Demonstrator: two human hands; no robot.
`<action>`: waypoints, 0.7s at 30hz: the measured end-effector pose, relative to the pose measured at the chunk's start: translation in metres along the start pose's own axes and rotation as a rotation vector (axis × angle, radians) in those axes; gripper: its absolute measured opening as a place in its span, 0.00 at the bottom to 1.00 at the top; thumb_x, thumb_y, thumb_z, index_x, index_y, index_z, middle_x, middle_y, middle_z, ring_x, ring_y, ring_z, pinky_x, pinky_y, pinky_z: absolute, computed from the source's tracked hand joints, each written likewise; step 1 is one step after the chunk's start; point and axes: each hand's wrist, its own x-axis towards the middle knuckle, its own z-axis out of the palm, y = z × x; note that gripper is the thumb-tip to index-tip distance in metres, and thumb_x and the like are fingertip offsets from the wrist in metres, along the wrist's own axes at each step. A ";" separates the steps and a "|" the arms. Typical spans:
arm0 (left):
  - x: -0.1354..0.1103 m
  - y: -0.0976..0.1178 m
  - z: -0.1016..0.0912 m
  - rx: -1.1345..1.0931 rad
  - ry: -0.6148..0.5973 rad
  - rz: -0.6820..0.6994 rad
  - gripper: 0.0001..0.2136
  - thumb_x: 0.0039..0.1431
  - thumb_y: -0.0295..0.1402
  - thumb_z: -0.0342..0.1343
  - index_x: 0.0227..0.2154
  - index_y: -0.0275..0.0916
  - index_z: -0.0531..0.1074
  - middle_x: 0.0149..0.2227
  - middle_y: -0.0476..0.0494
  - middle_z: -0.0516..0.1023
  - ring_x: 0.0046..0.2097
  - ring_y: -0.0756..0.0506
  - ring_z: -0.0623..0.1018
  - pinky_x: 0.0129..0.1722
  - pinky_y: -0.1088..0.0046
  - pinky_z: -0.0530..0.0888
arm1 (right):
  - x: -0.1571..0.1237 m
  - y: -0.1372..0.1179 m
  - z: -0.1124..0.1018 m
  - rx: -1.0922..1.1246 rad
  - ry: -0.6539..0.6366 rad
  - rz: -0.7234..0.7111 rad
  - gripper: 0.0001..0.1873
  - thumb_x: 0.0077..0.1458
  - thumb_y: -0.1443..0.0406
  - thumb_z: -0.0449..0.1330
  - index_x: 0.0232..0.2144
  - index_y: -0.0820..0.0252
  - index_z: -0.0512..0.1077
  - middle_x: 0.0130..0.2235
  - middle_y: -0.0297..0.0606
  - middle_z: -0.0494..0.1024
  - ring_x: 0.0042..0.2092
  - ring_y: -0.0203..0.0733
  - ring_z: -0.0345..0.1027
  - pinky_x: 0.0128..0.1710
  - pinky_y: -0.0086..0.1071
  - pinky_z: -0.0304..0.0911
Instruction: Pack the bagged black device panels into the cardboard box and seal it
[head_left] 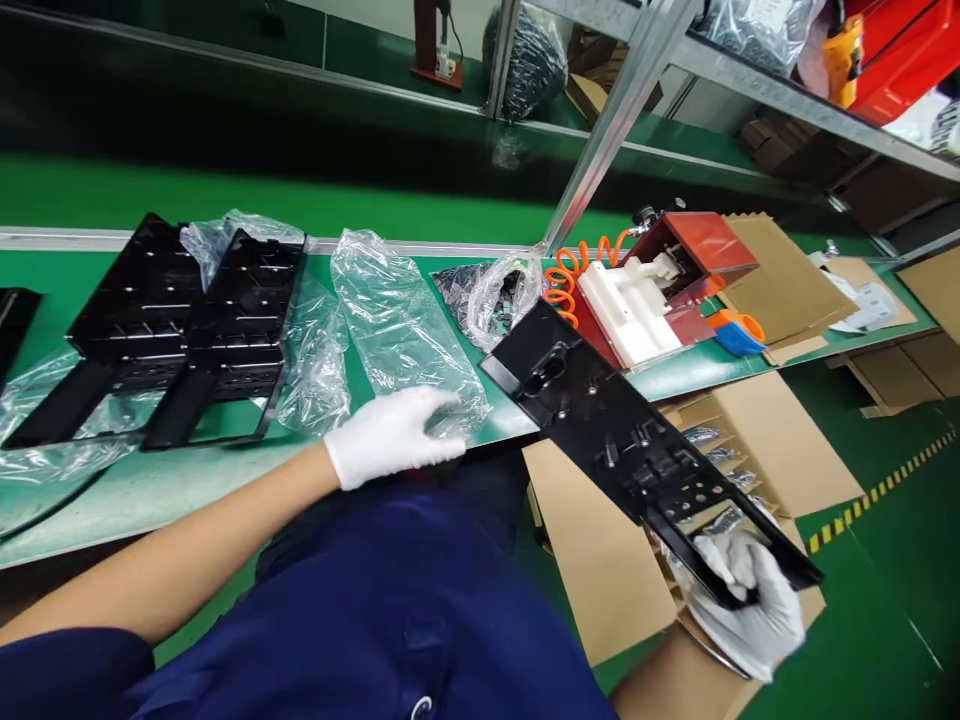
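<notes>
My right hand point(750, 600), in a white glove, is closed on the near end of a long black plastic panel point(600, 420). The panel slants up from above an open cardboard box point(757, 440) to the edge of the green bench point(150, 490). My left hand point(394, 435), also gloved, rests on the near end of an empty clear plastic bag point(397, 320) lying on the bench. Its fingers lie fairly flat and slightly curled on the bag.
Two more black panels point(187, 320) lie side by side on crumpled clear bags at the left. A red fixture with a white block point(645, 290) and an orange coiled hose point(574, 270) stands at the right, beside cardboard sheets point(780, 275). A metal frame post point(615, 110) rises behind.
</notes>
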 end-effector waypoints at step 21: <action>0.024 0.013 0.003 0.429 0.276 -0.126 0.13 0.67 0.39 0.44 0.34 0.41 0.71 0.31 0.46 0.79 0.33 0.44 0.78 0.32 0.71 0.63 | -0.044 0.009 0.020 0.017 -0.023 0.246 0.18 0.52 0.65 0.67 0.47 0.60 0.75 0.15 0.20 0.54 0.17 0.27 0.48 0.20 0.26 0.53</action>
